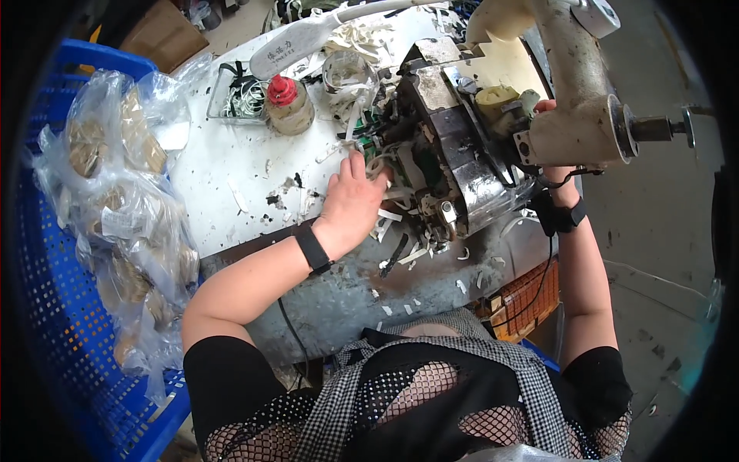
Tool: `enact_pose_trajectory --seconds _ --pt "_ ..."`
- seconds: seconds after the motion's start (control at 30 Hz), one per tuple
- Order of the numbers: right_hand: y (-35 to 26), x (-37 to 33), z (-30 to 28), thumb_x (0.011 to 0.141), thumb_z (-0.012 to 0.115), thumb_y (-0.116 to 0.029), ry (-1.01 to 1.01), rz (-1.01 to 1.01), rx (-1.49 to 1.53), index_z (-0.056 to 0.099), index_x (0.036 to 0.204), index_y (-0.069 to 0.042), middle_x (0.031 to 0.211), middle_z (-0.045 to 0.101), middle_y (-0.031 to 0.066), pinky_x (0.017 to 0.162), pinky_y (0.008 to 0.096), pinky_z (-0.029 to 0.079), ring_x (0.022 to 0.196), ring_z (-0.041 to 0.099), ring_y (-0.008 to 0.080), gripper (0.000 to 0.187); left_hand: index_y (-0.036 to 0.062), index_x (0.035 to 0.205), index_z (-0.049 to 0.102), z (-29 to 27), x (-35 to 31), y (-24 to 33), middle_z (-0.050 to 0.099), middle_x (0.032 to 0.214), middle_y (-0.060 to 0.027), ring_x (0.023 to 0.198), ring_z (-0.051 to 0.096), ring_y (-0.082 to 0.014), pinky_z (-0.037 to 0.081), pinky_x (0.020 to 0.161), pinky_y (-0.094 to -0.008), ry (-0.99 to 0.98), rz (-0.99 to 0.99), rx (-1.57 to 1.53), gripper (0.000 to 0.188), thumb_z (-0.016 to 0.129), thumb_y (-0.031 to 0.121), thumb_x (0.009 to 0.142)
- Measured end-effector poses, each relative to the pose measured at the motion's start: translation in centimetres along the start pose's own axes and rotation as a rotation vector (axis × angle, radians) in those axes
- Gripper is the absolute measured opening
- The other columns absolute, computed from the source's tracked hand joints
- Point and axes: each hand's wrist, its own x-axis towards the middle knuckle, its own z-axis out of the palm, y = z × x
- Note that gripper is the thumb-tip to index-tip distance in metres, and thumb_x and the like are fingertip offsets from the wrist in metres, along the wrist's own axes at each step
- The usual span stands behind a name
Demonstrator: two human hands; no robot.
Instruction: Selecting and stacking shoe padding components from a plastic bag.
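My left hand reaches to the near left side of a black and metal bench machine. Its fingers are bent around a small pale, curved piece among the machine's parts, which I cannot name. Green bits show just beyond the fingertips. Most of my right hand is hidden behind the beige machine arm; only some fingertips and the wrist show, so its grip is out of sight. Both wrists wear black bands.
Scraps litter the white tabletop. A red-capped bottle, a clear jar and a tray of bands stand left of the machine. At far left, a blue basket holds plastic bags. A pale lamp overhangs the table.
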Motion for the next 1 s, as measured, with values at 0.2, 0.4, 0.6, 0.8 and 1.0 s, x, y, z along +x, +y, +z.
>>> enact_pose_trajectory --seconds 0.2,0.4,0.6,0.8,1.0 --pt "3.4 -2.0 0.0 0.083 0.059 -0.018 -0.045 0.201 0.044 0.057 0.104 -0.003 0.101 0.058 0.0042 0.081 0.0260 0.044 0.091 0.053 0.0117 0.026 0.0031 0.105 0.052 -1.0 -0.3 -1.4 0.054 0.092 -0.0226 0.080 0.058 -0.0390 0.051 0.070 -0.0453 -0.079 -0.023 -0.208 0.033 0.057 -0.001 0.072" --pt "1.8 -1.6 0.3 0.083 0.062 -0.016 -0.073 0.155 -0.113 0.058 0.106 -0.005 0.100 0.058 0.0028 0.079 0.0250 0.045 0.091 0.053 0.0101 0.026 0.0008 0.100 0.057 -8.8 3.8 -3.9 0.066 0.082 -0.0109 0.076 0.066 -0.0267 0.052 0.070 -0.0357 0.174 -0.151 -0.756 0.023 0.064 0.015 0.083" --pt "1.1 -1.0 0.7 0.084 0.057 -0.001 0.070 0.291 0.422 0.051 0.118 0.003 0.115 0.059 0.0125 0.090 0.0340 0.045 0.103 0.057 0.0210 0.035 0.0005 0.134 0.035 -12.1 13.4 -7.7 0.043 0.129 -0.0105 0.119 0.041 -0.0133 0.039 0.096 -0.0373 0.621 -0.128 -1.715 0.064 0.061 0.036 0.088" --pt "-1.1 -0.3 -0.4 0.072 0.060 0.001 0.076 0.065 -0.058 0.061 0.106 0.001 0.107 0.063 0.0187 0.087 0.0353 0.044 0.102 0.058 0.0319 0.034 0.0036 0.136 0.031 -9.7 12.9 -7.4 0.048 0.125 -0.0131 0.113 0.046 -0.0207 0.039 0.094 -0.0381 0.543 -0.263 -1.430 0.069 0.067 0.026 0.082" --pt "-2.6 0.8 -0.5 0.074 0.063 -0.004 0.066 0.242 0.021 0.061 0.105 0.000 0.104 0.063 0.0184 0.086 0.0370 0.045 0.099 0.058 0.0343 0.031 0.0037 0.110 0.059 -9.9 14.4 -8.8 0.060 0.091 -0.0013 0.084 0.053 -0.0094 0.040 0.074 -0.0231 0.417 -0.246 -1.041 0.032 0.061 0.021 0.083"
